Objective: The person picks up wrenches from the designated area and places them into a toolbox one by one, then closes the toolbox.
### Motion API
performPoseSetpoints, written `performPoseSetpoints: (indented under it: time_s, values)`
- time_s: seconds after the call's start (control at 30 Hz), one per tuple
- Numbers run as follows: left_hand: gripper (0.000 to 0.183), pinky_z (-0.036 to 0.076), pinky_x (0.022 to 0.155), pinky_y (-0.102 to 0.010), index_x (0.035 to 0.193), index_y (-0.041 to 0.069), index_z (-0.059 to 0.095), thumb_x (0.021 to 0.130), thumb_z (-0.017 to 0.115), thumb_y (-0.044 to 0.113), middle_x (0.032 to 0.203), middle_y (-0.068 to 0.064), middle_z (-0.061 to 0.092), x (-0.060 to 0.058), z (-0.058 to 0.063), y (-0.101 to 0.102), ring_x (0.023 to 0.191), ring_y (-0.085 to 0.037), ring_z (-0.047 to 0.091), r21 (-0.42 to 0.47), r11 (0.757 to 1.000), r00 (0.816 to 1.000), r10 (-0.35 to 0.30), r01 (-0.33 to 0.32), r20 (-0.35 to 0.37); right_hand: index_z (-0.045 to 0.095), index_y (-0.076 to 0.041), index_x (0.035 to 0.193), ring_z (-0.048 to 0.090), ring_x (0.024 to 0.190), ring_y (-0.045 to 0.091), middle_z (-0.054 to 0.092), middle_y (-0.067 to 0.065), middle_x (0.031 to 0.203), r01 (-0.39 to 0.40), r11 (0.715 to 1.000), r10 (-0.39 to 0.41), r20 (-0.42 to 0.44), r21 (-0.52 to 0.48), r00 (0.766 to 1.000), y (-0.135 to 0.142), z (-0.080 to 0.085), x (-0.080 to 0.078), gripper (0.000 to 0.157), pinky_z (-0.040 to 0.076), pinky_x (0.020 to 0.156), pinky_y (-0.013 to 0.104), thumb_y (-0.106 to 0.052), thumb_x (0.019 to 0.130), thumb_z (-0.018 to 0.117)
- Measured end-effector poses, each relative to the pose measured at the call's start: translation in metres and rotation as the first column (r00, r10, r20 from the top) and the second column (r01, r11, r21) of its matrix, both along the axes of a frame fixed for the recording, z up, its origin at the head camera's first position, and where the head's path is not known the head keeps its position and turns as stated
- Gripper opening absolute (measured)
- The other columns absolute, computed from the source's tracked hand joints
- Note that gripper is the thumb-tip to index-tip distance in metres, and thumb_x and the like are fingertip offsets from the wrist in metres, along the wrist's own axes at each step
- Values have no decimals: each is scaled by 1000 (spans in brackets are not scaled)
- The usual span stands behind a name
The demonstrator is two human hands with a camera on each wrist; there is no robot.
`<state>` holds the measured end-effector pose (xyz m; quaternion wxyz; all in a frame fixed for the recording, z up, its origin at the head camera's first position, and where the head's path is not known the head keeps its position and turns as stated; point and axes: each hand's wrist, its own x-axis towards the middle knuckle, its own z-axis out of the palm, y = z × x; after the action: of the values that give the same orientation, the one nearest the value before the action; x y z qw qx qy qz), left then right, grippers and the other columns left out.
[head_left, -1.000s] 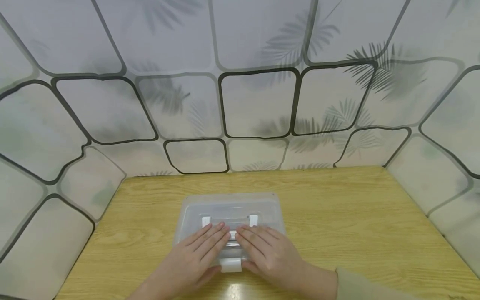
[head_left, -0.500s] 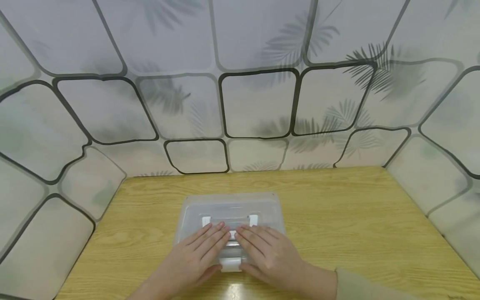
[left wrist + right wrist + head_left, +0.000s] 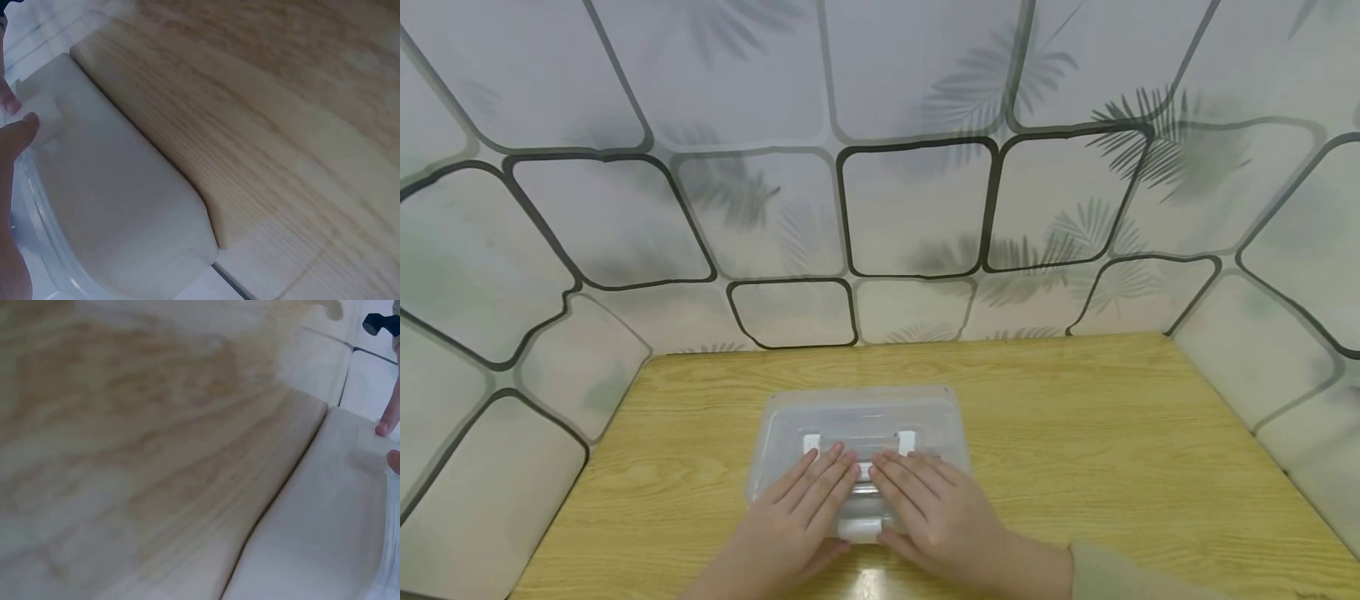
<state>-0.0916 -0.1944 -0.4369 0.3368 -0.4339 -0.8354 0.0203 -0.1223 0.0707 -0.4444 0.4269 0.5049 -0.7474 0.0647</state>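
Observation:
A translucent plastic storage box (image 3: 925, 412) with a lid and a folded-down handle with white ends (image 3: 907, 440) sits on the table. On its lid lie both hands, fingers straight and pointing inward over the handle. My left hand (image 3: 793, 512) covers the lid's left front, and my right hand (image 3: 943, 512) covers the right front. Both thumbs reach down to the white front latch (image 3: 861, 530). In the left wrist view the left thumb (image 3: 22, 132) touches that latch, close to the other thumb. The right wrist view shows the thumb tips near the box's front wall (image 3: 312, 506).
The wood-grain table (image 3: 1075, 433) extends around the box on all sides. A patterned cloth or panel (image 3: 917, 208) with dark outlines and leaf prints stands behind it and along both sides.
The left hand has shifted slightly right, and its thumb has moved in to the lower edge of the front latch. The right hand and the box have stayed nearly still.

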Motion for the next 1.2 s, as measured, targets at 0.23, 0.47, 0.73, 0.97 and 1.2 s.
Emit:
performPoseSetpoints:
  time_s: [0.23,0.47,0.73,0.97,1.2]
  values:
    - [82,15,139,-39,148,-6,55,92,70,53,153,-20,60,0,-3,3,138,-30,63,5,1000,999,25,-24,-34,68,5,135,73,124,28,73,18,136,51,998,-49,-49,29,998,-2,-3,3,68,63,101,40,-52,98,64]
    - [61,15,139,-40,146,-6,57,115,31,40,151,-21,62,-2,-5,4,138,-31,62,46,999,999,11,-9,-45,67,4,137,72,126,27,72,17,138,31,1000,-31,10,5,999,-3,-1,3,56,62,103,40,-42,109,50]
    - [58,16,139,-40,145,-6,58,115,33,37,149,-20,63,-1,-5,6,136,-31,62,60,998,999,13,-10,-48,69,4,135,73,124,27,74,16,135,21,1000,-21,16,-23,1000,-3,-2,3,54,62,101,41,-40,109,49]
    - [61,15,139,-39,144,-6,58,115,32,40,148,-20,64,-1,-6,7,135,-31,63,66,998,999,25,-22,-47,69,3,135,73,124,26,73,15,137,54,998,-54,9,-17,998,-5,-3,4,57,62,101,40,-43,108,50]
    - [58,14,139,-39,148,-7,54,113,29,32,152,-21,60,1,-4,4,156,-30,43,43,999,1000,11,-10,-17,66,3,139,71,128,27,71,16,140,14,1000,-13,74,-14,997,-3,-1,5,55,61,105,40,-39,107,53]
